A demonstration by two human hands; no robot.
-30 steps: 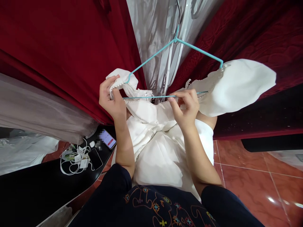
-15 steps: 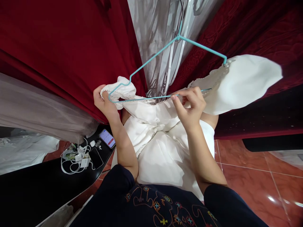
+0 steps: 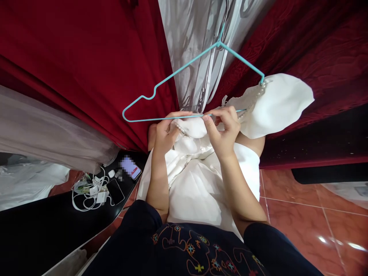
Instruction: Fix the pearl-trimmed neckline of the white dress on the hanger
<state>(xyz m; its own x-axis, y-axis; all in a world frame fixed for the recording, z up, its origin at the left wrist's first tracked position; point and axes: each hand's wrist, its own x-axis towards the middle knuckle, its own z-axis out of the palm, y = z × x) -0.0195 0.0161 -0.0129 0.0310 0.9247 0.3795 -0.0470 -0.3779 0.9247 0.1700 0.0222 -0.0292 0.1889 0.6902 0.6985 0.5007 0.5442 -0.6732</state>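
A white dress (image 3: 198, 184) with pearl trim lies over my lap. Its puffed right-hand sleeve (image 3: 287, 103) hangs on the right end of a turquoise hanger (image 3: 186, 68), while the hanger's left end is bare. My right hand (image 3: 225, 132) is closed in a pinch on the hanger's lower bar. Just to its left, below the same bar, my left hand (image 3: 167, 134) is closed on the dress's other pearl-edged sleeve, which is bunched between the hands. The fingertips of my left hand are partly hidden by fabric.
Red curtains (image 3: 86, 50) and white drapery (image 3: 192, 46) stand in front. On the left, a black bench (image 3: 51, 222) holds a lit phone (image 3: 130, 167), a dark phone (image 3: 115, 191) and tangled white cables (image 3: 83, 203). Red floor tiles (image 3: 301, 214) lie at the right.
The left-hand sleeve has come off the hanger's left end. My left hand has moved right with it, close to my right hand, which still pinches the bar.
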